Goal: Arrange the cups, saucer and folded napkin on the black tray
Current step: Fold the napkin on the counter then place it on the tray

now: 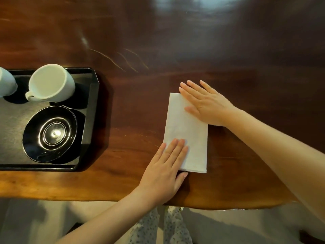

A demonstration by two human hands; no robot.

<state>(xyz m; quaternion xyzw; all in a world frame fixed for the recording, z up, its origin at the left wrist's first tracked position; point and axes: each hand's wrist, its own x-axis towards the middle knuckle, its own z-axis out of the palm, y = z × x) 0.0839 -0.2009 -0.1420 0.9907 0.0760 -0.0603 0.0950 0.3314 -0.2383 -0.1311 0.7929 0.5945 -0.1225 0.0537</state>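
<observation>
A white folded napkin (186,132) lies flat on the wooden table, to the right of the black tray (88,120). My left hand (165,169) presses flat on its near left corner, fingers together. My right hand (205,103) rests flat on its far right edge. On the tray stand a white cup (51,83) with its handle toward me, a second white cup (6,83) cut off by the left edge, and a glossy black saucer (50,133) in front of them.
The dark wooden table (175,50) stretches far back and right. Its near edge (105,196) runs just below the tray and napkin. Pale floor and patterned clothing show below it.
</observation>
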